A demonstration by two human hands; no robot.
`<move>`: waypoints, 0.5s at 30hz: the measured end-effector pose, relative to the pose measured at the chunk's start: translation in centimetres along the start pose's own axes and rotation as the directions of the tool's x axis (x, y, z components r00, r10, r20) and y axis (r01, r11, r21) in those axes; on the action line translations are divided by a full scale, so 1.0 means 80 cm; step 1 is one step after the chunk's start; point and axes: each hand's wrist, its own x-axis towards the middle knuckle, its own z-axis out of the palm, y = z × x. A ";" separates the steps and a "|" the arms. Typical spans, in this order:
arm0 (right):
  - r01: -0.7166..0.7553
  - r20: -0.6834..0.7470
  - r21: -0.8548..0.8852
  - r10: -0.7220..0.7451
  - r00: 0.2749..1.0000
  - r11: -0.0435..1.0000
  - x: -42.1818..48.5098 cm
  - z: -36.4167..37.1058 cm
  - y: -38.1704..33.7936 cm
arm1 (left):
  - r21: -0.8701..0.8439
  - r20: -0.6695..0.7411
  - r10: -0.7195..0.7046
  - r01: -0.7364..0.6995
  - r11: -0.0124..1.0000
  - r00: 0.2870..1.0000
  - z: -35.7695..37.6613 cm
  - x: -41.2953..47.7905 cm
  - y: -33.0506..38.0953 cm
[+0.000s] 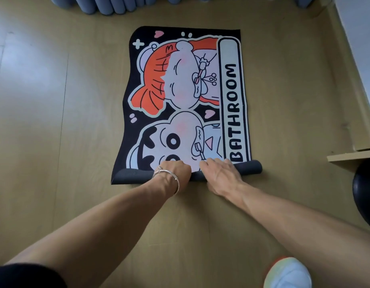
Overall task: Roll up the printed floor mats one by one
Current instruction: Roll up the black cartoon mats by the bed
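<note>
Mat (pixel 180 84) with cartoon faces and BATHROOM lettering, left hand (pixel 174 171) and right hand (pixel 220 172) tight around its dark rolled edge.

We see a printed mat (pixel 186 96) lying on the wooden floor (pixel 76 121), its near edge curled into a dark roll (pixel 250 168). Our left hand (pixel 175 170) and right hand (pixel 220 170) grip that roll side by side.
</note>
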 end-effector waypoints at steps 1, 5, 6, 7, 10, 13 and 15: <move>0.008 -0.014 0.002 -0.008 1.000 1.000 -0.002 0.004 -0.003 | -0.009 0.009 0.011 -0.011 1.000 1.000 0.000 0.000 -0.003; -0.074 0.116 0.035 0.070 0.991 0.997 -0.003 0.012 -0.010 | 0.007 -0.040 0.115 -0.115 0.993 0.993 0.006 -0.006 -0.007; -0.110 0.159 0.052 0.100 0.982 0.993 -0.002 0.013 -0.009 | 0.018 -0.066 0.136 -0.135 0.991 0.989 0.009 -0.008 -0.007; -0.137 0.194 0.070 0.121 0.973 0.988 0.000 0.013 -0.008 | 0.043 -0.089 0.161 -0.158 0.987 0.983 0.013 -0.010 -0.008; -0.183 0.267 0.101 0.151 0.952 0.978 0.003 0.013 -0.011 | 0.139 -0.093 0.164 -0.151 0.979 0.982 0.022 -0.011 -0.009; -0.173 0.268 0.096 0.142 0.953 0.980 0.000 0.012 -0.020 | 0.125 0.008 0.034 -0.035 0.992 0.999 0.027 -0.008 -0.002; -0.144 0.204 0.105 0.120 0.971 0.984 -0.004 0.016 -0.027 | 0.044 0.075 -0.007 0.004 0.999 0.997 0.030 -0.008 0.000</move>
